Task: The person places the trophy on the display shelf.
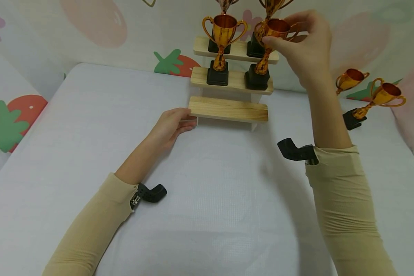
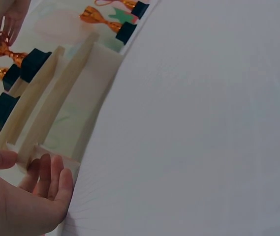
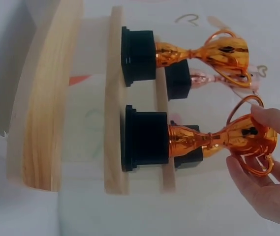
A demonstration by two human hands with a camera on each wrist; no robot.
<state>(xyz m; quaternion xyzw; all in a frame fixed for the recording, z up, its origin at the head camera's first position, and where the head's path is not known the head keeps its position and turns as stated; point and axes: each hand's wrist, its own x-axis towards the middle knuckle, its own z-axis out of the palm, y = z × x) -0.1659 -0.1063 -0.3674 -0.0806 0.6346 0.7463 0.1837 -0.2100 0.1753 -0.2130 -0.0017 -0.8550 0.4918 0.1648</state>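
Observation:
My right hand (image 1: 310, 50) holds a shiny orange-gold trophy cup (image 1: 261, 66) by its bowl, thumb on the near side. Its black base (image 3: 147, 137) sits at the right end of the middle step of a wooden three-step display stand (image 1: 227, 108). A matching trophy (image 1: 223, 30) stands at that step's left end. My left hand (image 1: 170, 126) grips the left end of the lowest step, with the thumb (image 2: 2, 159) at the board's edge and the fingers curled below. Behind, a pinkish trophy (image 3: 218, 78) and a gold one (image 1: 271, 8) occupy the top step.
To the right of the stand, beyond my right forearm, two more trophies, one nearer (image 1: 386, 95) and one partly hidden (image 1: 351, 79), are on the white-covered table (image 1: 207, 214). A patterned backdrop (image 1: 138, 34) with strawberries rises right behind the stand.

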